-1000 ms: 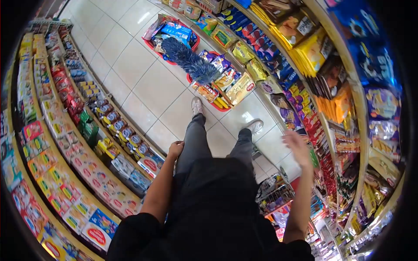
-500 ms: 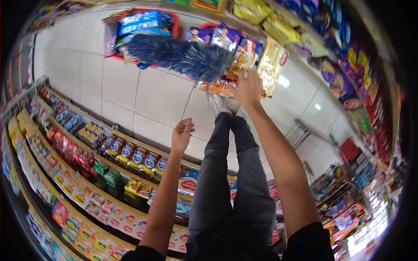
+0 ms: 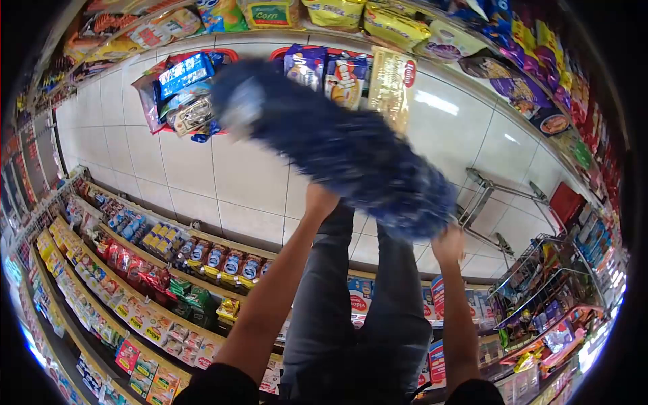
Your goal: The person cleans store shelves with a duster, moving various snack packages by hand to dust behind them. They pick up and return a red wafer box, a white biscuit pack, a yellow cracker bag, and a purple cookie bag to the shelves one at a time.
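Observation:
A fluffy dark blue duster [image 3: 344, 145], smeared by motion, stretches diagonally across the middle of the view. My right hand [image 3: 449, 244] is closed at its lower right end, where the handle is hidden. Beneath the duster's middle is my left hand [image 3: 322, 199], its fingers hidden behind the blue fibres. Past the duster, a red basket [image 3: 275, 51] on the floor holds purple packets and a gold packet [image 3: 391, 84], partly covered by the duster.
Another red basket [image 3: 233, 55] with snack packets stands to the left. Stocked shelves [image 3: 202, 283] curve along the lower left, and snack bags [image 3: 334, 13] line the top. A metal cart frame [image 3: 482, 202] and a wire cart [image 3: 540, 290] with goods are at the right.
The duster has come up closer and swung toward the right, with my right hand moving from the basket down to its end. My left hand has moved right and up, under the duster.

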Tool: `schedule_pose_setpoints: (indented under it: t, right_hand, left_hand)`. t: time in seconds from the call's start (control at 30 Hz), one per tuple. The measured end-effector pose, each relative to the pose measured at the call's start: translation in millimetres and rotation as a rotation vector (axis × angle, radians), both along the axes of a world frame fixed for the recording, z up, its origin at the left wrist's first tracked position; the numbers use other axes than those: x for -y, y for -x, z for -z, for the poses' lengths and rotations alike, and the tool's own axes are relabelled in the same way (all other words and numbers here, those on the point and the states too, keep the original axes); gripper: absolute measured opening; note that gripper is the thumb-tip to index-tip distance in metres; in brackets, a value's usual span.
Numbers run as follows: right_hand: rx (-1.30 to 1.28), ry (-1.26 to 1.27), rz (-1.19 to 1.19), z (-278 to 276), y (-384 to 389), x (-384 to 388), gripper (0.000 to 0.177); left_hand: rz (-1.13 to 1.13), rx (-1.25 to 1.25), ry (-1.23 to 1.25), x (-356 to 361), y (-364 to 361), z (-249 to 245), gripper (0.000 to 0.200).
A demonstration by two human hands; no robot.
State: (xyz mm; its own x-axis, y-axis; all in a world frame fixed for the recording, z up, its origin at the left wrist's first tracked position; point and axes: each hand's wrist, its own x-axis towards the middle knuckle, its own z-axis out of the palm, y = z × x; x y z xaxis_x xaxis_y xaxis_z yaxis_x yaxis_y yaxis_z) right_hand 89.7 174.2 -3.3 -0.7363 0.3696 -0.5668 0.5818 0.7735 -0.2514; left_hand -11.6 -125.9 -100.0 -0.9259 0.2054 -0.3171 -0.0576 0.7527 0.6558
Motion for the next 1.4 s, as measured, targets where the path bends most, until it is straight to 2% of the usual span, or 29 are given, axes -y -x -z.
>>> schedule_pose_setpoints:
  t: [0.03, 0.07, 0.1, 0.13, 0.17, 0.2, 0.27, 0.3, 0.4, 0.43, 0.53, 0.57, 0.67, 0.7, 0.8, 0.83, 0.93, 0.97, 1.13, 1.2, 1.27, 1.3, 1.33, 1.4]
  right_hand:
    - [-0.047, -0.008, 0.025, 0.0, -44.4, -16.6, 0.015]
    - [-0.093, -0.013, 0.046, -1.1, -84.3, -28.4, 0.015]
    - [-0.088, 0.046, 0.225, -11.9, -104.6, -33.3, 0.014]
    - [-0.085, 0.106, 0.407, -20.3, -124.0, -36.8, 0.013]
    - [-0.106, -0.089, 0.286, -16.9, -160.3, -43.8, 0.012]
    - [-0.132, -0.281, 0.169, -7.8, -193.6, -51.6, 0.012]
    - [0.042, -0.054, 0.504, -5.4, -216.6, -59.9, 0.013]
    - [-0.121, 0.004, 0.603, -1.4, -220.1, -54.1, 0.017]
    - [-0.137, -0.03, 0.578, 4.3, -228.1, -43.1, 0.019]
    - [-0.111, 0.03, 0.619, 8.7, -236.2, -42.1, 0.022]
    - [-0.032, 0.069, 0.665, 0.5, -209.8, -32.0, 0.024]
    - [-0.115, 0.129, 0.658, 3.1, -207.6, -31.9, 0.026]
    - [-0.166, 0.069, 0.635, 11.7, -205.4, -27.6, 0.028]
    - [-0.183, 0.105, 0.638, 10.4, -201.7, -27.8, 0.028]
    - [-0.103, 0.139, 0.642, 14.7, -204.7, -31.6, 0.027]
    - [-0.103, 0.107, 0.612, 16.8, -204.6, -32.6, 0.027]
    - [-0.099, 0.011, 0.52, 18.3, -205.2, -35.1, 0.028]
    - [-0.079, 0.047, 0.54, 17.6, -204.4, -37.7, 0.028]
    - [-0.179, 0.205, 0.553, 9.4, -173.4, -48.8, 0.025]
    - [-0.2, 0.302, 0.558, 3.8, -160.2, -52.6, 0.024]
    - [-0.16, 0.405, 0.535, 1.8, -152.4, -61.1, 0.024]
    - [-0.174, 0.439, 0.558, -0.5, -147.5, -61.0, 0.024]
    - [-0.164, 0.461, 0.529, -12.0, -137.1, -62.2, 0.024]
    - [-0.153, 0.491, 0.469, -45.1, -114.5, -64.5, 0.025]
  left_hand:
    - [0.013, 0.126, -0.126, -27.4, 28.5, -5.0, 0.038]
    - [-0.033, 0.197, -0.062, -58.1, 48.9, -0.5, 0.051]
    - [-0.076, 0.27, 0.004, -88.8, 69.3, 4.0, 0.064]
    - [-0.14, 0.102, 0.037, -115.0, 81.1, 7.4, 0.063]
    - [-0.204, 0.02, 0.086, -134.4, 88.5, 22.0, 0.077]
    - [-0.289, 0.059, 0.199, -154.6, 92.9, 24.8, 0.083]
    - [-0.47, 0.132, 0.428, -189.8, 102.6, 22.9, 0.094]
    - [-0.513, 0.194, 0.463, -197.2, 104.7, 27.2, 0.107]
    - [-0.582, 0.208, 0.469, -201.1, 103.4, 29.6, 0.11]
    - [-0.585, 0.182, 0.463, -198.2, 101.8, 32.1, 0.115]
    - [-0.559, 0.207, 0.5, -192.1, 102.2, 22.4, 0.115]
    - [-0.545, 0.119, 0.517, -187.5, 99.8, 27.2, 0.108]
    - [-0.494, 0.185, 0.533, -172.4, 99.3, 32.3, 0.112]
    - [-0.484, 0.147, 0.529, -170.5, 97.2, 30.1, 0.096]
    - [-0.471, 0.227, 0.518, -168.6, 99.7, 16.6, 0.106]
    - [-0.45, 0.141, 0.532, -168.6, 96.6, 16.5, 0.1]
    - [-0.436, 0.298, 0.404, -160.4, 95.5, 12.2, 0.093]
    - [-0.425, 0.179, 0.398, -162.2, 89.3, 11.5, 0.084]
    - [-0.482, 0.144, 0.16, -161.9, 66.7, -5.5, 0.079]
    - [-0.455, 0.16, 0.087, -158.0, 54.3, -23.2, 0.08]
    - [-0.411, 0.305, 0.171, -153.9, 44.8, -68.1, 0.082]
    - [-0.396, 0.294, 0.124, -145.0, 35.0, -84.6, 0.079]
    - [-0.38, 0.278, 0.072, -134.2, 24.2, -99.6, 0.076]
    - [-0.408, 0.347, 0.001, -111.8, 3.6, -138.1, 0.083]
